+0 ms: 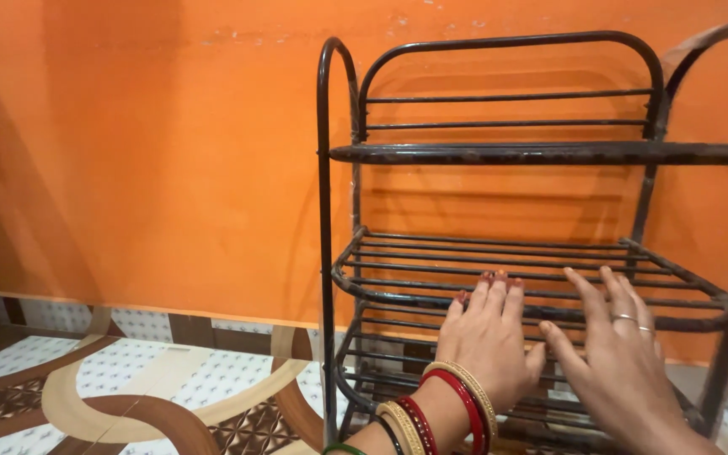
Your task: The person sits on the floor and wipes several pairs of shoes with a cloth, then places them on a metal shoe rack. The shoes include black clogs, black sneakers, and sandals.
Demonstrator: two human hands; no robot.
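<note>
A black metal rack (343, 152) with barred shelves stands against an orange wall. My left hand (486, 341) lies flat with fingers together on the front bars of the middle shelf (398, 268); red and gold bangles ring its wrist. My right hand (621, 358) is beside it, fingers spread, resting on the same shelf's front bars, with rings on two fingers. Neither hand holds anything. The shelves carry nothing.
The orange wall (153, 168) rises behind the rack. A patterned tile floor (128, 388) with brown curves and white squares spreads to the left. A lower shelf (381, 362) shows under my hands.
</note>
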